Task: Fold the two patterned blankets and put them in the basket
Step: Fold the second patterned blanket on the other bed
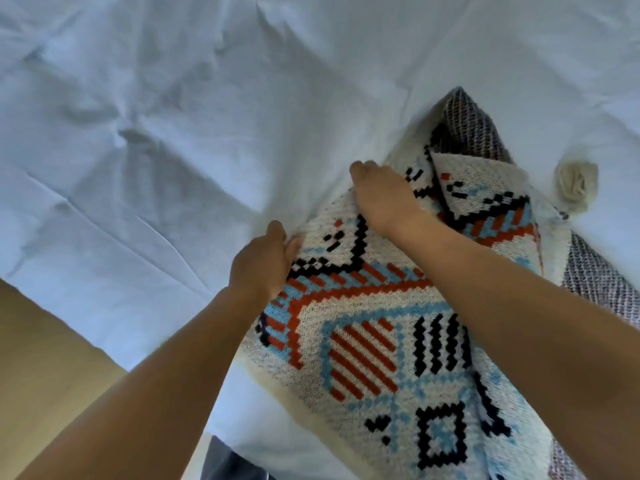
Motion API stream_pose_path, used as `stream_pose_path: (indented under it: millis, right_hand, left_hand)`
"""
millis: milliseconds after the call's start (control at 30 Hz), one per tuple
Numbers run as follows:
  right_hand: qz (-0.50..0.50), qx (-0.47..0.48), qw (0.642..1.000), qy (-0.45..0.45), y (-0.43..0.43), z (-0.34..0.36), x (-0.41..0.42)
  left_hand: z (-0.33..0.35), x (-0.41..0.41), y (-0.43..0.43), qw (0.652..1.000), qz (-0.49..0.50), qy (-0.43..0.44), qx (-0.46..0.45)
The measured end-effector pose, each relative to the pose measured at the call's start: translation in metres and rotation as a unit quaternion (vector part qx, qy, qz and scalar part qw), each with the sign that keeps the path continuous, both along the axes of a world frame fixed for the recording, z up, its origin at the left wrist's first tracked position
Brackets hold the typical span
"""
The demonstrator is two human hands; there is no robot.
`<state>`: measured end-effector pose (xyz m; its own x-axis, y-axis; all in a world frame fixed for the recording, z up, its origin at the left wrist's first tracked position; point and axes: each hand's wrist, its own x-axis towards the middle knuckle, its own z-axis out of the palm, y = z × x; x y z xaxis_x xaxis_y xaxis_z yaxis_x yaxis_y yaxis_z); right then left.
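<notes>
At centre frame, the left hand and right hand curl their fingers onto the patterned blanket edge (probably to draw a fold), which lies on the white bed.

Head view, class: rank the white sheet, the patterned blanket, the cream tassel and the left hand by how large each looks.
1. White sheet, filling most of the view.
2. Patterned blanket.
3. Left hand, though it is nearer the camera than the tassel, so its lead is partly apparent.
4. Cream tassel.
</notes>
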<state>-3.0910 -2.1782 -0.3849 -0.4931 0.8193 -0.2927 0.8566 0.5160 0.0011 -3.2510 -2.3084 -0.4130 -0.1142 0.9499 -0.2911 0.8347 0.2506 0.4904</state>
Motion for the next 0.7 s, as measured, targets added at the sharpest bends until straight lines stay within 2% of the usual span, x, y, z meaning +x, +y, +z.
stream_pose_path:
  millis: [33, 100, 200, 267, 333, 400, 433, 500, 600, 700]
  right_hand:
    - [-0.013, 0.019, 0.998, 0.061, 0.0, -0.001, -0.009]
    - [-0.042, -0.022, 0.992, 0.115, -0.006, -0.006, -0.022]
    - [-0.096, -0.154, 0.97, 0.161, -0.018, -0.017, -0.021]
    - [-0.139, -0.202, 0.939, 0.241, -0.022, -0.012, -0.006]
    - [-0.191, -0.138, 0.923, 0.304, -0.021, -0.003, 0.023]
    - [-0.255, -0.032, 0.915, 0.31, -0.023, 0.006, 0.062]
    - [-0.281, -0.007, 0.911, 0.301, -0.027, 0.008, 0.079]
    - [-0.296, -0.035, 0.913, 0.279, -0.041, 0.008, 0.101]
    - [-0.231, -0.127, 0.933, 0.244, -0.074, -0.001, 0.091]
    - [-0.188, -0.158, 0.937, 0.247, -0.104, -0.01, 0.057]
  left_hand:
    - [-0.001, -0.007, -0.004, 1.0, 0.008, 0.027, 0.001]
    - [-0.005, -0.01, -0.012, 0.998, 0.016, 0.066, -0.015]
    - [-0.006, 0.001, -0.012, 0.996, 0.059, 0.048, -0.037]
    - [-0.002, 0.009, -0.007, 0.995, 0.086, 0.032, -0.035]
    - [0.001, 0.018, 0.0, 0.996, 0.072, 0.021, -0.037]
    - [0.003, 0.027, 0.004, 0.995, 0.077, 0.002, -0.066]
    - [0.003, 0.027, 0.005, 0.992, 0.091, -0.007, -0.084]
    - [0.004, 0.026, -0.001, 0.988, 0.111, -0.012, -0.107]
    - [0.005, 0.016, -0.016, 0.989, 0.097, 0.021, -0.107]
    - [0.007, 0.003, -0.034, 0.987, 0.104, 0.014, -0.122]
